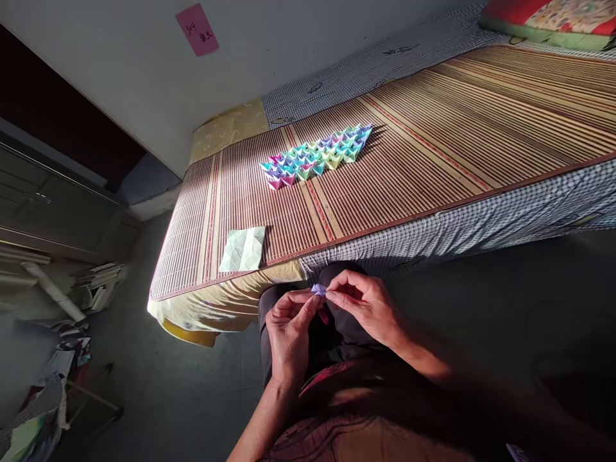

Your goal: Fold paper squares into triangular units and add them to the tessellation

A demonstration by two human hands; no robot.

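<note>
Above my lap, a small purple folded paper piece (318, 290) is pinched between both hands. My left hand (290, 326) is closed, thumb and forefinger on the paper's left side. From the right, my right hand (362, 301) grips the other edge between thumb and forefinger. The paper's finer folds are too small to make out. On the mat beyond stand rows of small colourful folded paper boats (317, 154), set close together. A creased pale green paper square (244, 249) lies near the mat's front edge, left of my hands.
A striped bamboo mat (409, 167) covers the bed, with checked cloth (433, 234) hanging over its front side. Folded bedding (553, 22) lies at the far right. A pink note (197, 29) is on the wall. Clutter and a folding stand (94, 394) are at the left.
</note>
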